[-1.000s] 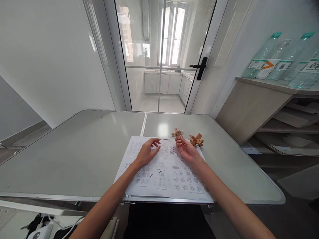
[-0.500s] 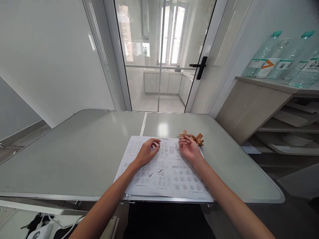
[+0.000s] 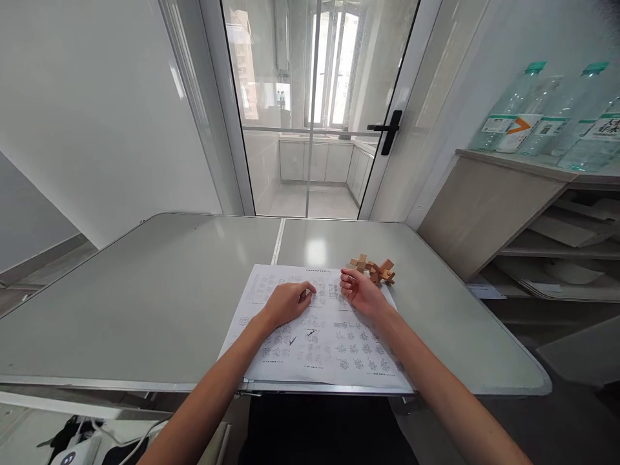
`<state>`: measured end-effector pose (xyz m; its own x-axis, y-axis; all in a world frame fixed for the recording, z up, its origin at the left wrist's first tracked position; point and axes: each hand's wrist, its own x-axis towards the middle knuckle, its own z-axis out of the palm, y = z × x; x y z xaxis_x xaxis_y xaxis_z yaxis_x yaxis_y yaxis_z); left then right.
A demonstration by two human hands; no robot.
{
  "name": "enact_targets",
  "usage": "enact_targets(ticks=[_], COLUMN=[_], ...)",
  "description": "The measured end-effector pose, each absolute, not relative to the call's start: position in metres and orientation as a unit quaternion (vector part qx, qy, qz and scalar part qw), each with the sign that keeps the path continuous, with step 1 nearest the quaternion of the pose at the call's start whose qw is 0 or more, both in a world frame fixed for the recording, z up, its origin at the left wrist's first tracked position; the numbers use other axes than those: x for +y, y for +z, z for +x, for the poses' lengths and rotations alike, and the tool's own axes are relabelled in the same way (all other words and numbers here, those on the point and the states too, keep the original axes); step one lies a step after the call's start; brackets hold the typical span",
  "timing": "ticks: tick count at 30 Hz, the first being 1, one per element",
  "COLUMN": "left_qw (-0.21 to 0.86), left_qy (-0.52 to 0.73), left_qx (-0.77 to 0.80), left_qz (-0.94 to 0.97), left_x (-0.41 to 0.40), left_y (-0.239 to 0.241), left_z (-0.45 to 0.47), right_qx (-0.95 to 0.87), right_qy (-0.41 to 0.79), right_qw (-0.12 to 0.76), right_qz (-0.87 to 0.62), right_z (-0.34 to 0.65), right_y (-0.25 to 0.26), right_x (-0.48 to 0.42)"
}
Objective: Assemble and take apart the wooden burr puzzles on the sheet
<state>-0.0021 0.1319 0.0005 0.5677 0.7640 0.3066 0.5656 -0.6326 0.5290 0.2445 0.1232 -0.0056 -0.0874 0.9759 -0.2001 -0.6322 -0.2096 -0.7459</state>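
Note:
My left hand [image 3: 290, 301] rests palm down on a printed sheet [image 3: 314, 371], its fingers loosely bent and the thumb a little apart from them. On the sheet's right side lies my right hand [image 3: 362, 294], turned palm up with its fingers loosely curled. No object shows in either hand. Just beyond the right hand, several interlocking wooden puzzle pieces [image 3: 382, 272] sit in a small cluster on the table. Small line drawings of shapes cover the sheet in rows, with two dark handwritten ticks among them.
The grey table [image 3: 126, 303] has a seam down its middle. Behind it stands a glass door [image 3: 310, 161] with a black handle [image 3: 390, 132]. To the right, plastic bottles [image 3: 523, 113] top a wooden shelf [image 3: 489, 213]. A white device [image 3: 77, 451] with cables lies below left.
My left hand has settled lower, with its fingers flatter on the sheet. The right hand has shifted slightly left and nearer, away from the wooden pieces, its fingers more curled; more of the pieces shows.

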Motion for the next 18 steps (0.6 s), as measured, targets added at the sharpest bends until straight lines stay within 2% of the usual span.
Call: enact_targets(ticks=[18], left_qw=[0.146], left_qy=[0.221], left_qx=[0.394], left_qz=[0.880], left_x=[0.1307], left_y=[0.0010], left_z=[-0.0019], right_qx=[-0.227], right_qy=[0.708], right_qw=[0.570], right_qz=[-0.350], right_z=[0.2444], right_y=[-0.0050], right_x=[0.1213])
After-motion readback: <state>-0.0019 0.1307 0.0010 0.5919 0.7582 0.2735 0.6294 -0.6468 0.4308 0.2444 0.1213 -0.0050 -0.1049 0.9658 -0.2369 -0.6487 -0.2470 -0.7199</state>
